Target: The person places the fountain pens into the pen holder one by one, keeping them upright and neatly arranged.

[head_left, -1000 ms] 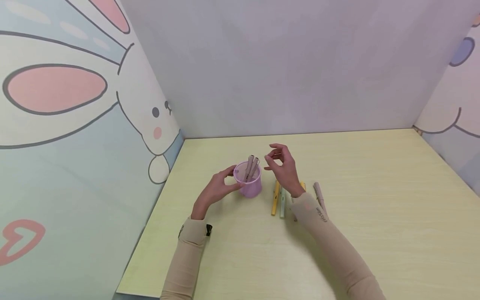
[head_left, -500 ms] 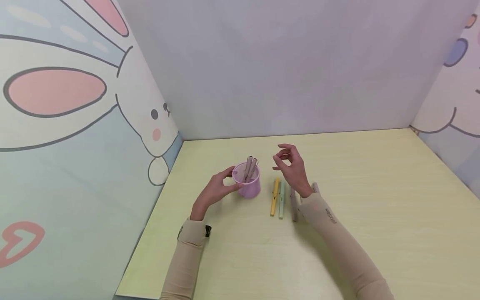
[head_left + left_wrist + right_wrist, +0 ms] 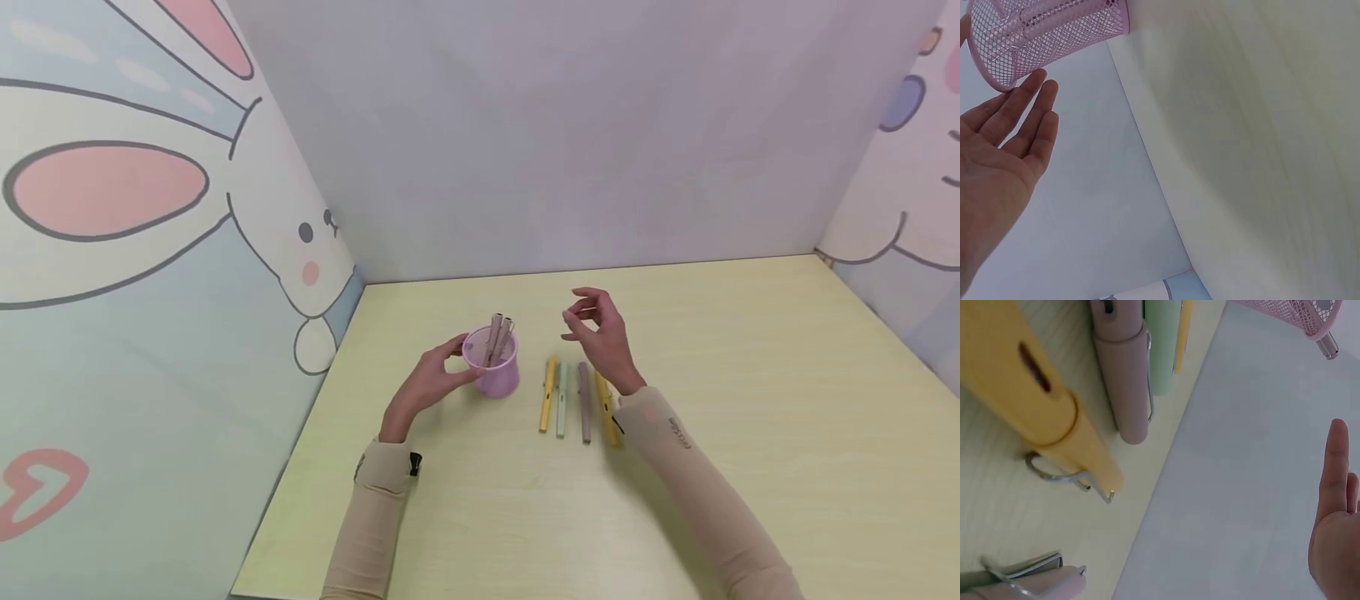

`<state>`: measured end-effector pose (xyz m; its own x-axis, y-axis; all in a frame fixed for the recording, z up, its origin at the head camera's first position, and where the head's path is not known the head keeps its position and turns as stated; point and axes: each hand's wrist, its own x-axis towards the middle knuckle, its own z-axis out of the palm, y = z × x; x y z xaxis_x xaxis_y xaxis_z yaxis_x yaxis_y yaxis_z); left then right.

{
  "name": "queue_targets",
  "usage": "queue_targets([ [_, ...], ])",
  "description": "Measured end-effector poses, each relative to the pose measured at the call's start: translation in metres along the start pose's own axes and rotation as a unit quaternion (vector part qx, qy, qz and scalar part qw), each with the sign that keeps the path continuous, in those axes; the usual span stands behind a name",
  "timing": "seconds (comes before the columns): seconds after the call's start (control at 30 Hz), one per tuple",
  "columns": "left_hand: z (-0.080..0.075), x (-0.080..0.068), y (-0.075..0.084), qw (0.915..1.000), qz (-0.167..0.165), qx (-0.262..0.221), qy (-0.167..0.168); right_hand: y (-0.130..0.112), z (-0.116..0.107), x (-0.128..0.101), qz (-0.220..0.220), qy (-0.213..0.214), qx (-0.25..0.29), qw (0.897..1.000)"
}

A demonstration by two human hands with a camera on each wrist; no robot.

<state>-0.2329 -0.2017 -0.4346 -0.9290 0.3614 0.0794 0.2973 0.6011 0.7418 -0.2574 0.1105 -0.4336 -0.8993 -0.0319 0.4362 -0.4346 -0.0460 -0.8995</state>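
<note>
Pink mesh cup point(image 3: 492, 372) stands upright on the table point(image 3: 750, 433), left of centre. Two mauve pens point(image 3: 498, 337) stand in it, leaning together, tops above the rim. Left-wrist view shows the mesh wall point(image 3: 1041, 31) with the pens inside.

Left hand point(image 3: 429, 382) rests beside the cup on its left, fingers straight and relaxed, fingertips at the cup's wall near the rim. Thumb reaches toward the far rim. Not closed round it; whether the tips truly touch, cannot tell.

Right hand point(image 3: 603, 337) hangs above the table, right of the cup and apart from it. Fingers loosely curled, holding nothing.

Four pens lie in a row below the right hand, side by side, parallel: yellow pen point(image 3: 548, 394), green pen point(image 3: 562, 399), mauve pen point(image 3: 583, 401), second yellow pen point(image 3: 606, 407) partly under the wrist. Right-wrist view shows these close up, clips visible, plus part of a further mauve pen point(image 3: 1029, 581) at the frame's lower edge.

Cartoon rabbit panel point(image 3: 150, 250) walls the left side.
</note>
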Motion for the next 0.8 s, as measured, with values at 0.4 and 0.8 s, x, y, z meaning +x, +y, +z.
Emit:
queue_targets([
  [0.4,0.002,-0.001,0.000,1.0000,-0.001,-0.003,0.002,0.001,-0.021,-0.008,0.011,0.005,-0.016,1.000],
  [0.8,0.002,-0.002,0.000,1.0000,-0.003,0.000,0.002,-0.008,-0.041,-0.013,0.054,-0.015,-0.050,0.997],
])
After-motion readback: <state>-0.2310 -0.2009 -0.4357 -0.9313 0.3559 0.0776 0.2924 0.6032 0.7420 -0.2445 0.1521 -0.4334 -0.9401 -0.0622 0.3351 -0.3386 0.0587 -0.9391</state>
